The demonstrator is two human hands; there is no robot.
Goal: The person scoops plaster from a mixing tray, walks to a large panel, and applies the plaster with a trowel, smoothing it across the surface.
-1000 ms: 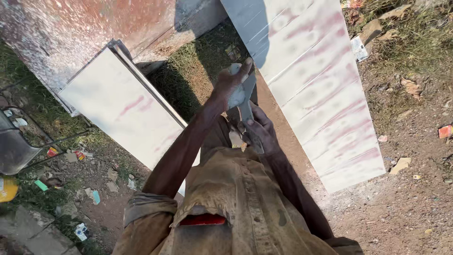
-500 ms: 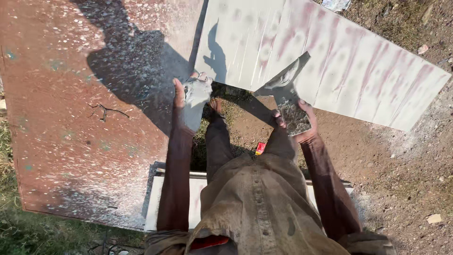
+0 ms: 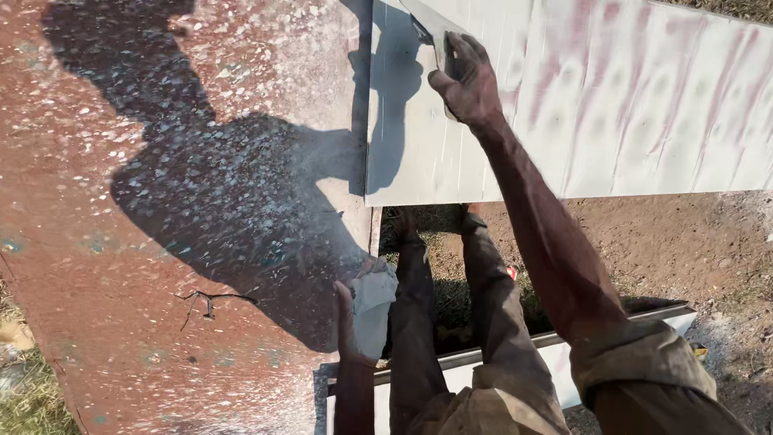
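My right hand (image 3: 467, 80) is stretched forward and gripped on a flat metal scraper blade (image 3: 431, 28), which rests against a white panel with pink streaks (image 3: 612, 105). My left hand (image 3: 350, 318) is low and close to my body, clasped on a small pale block with white paste on it (image 3: 372, 302), held beside the edge of a reddish speckled slab (image 3: 161, 201). My legs in dusty trousers stand between the two surfaces.
Another white panel (image 3: 668, 318) lies on edge behind my legs. Brown dirt ground (image 3: 692, 242) lies at the right, with grass (image 3: 24, 403) at the lower left. A dry twig (image 3: 209, 300) lies on the reddish slab.
My right hand has reached up and forward onto the white panel with the scraper. My left hand has dropped lower with the pale block. The view has shifted closer to both surfaces.
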